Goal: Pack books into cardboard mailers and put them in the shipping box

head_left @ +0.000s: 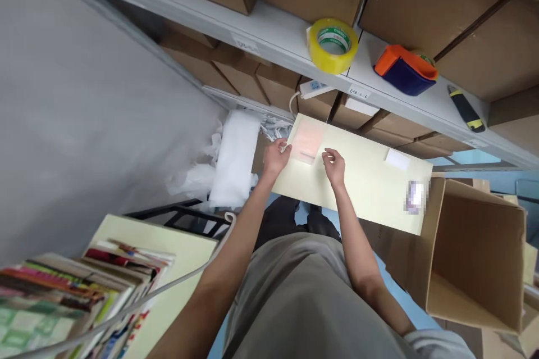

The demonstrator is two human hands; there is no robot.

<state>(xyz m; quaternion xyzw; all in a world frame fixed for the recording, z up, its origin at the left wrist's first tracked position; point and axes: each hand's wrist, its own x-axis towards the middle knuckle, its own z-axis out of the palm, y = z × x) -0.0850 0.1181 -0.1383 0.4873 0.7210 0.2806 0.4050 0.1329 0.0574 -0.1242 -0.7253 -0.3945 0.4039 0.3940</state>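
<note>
On the pale yellow table (374, 179) lies a flat pinkish rectangle (308, 137) with a glossy, see-through look and a small dark line near its lower edge. I cannot tell whether it is a book or a packet. My left hand (277, 158) is at its left side, thumb and fingers closed together; a whitish bit shows at the fingertips, too small to name. To the right of the pinkish rectangle, my right hand (334, 168) hovers above the table with curled fingers. Whatever these fingers pinch, if anything, does not show.
A yellow tape roll (333, 45), an orange-and-blue tape dispenser (406, 69) and a utility knife (466, 109) sit on the shelf ahead. Right stands an open cardboard box (435, 246). Left are a white wrap roll (236, 157), stacked books (84, 291) and a cable (168, 286).
</note>
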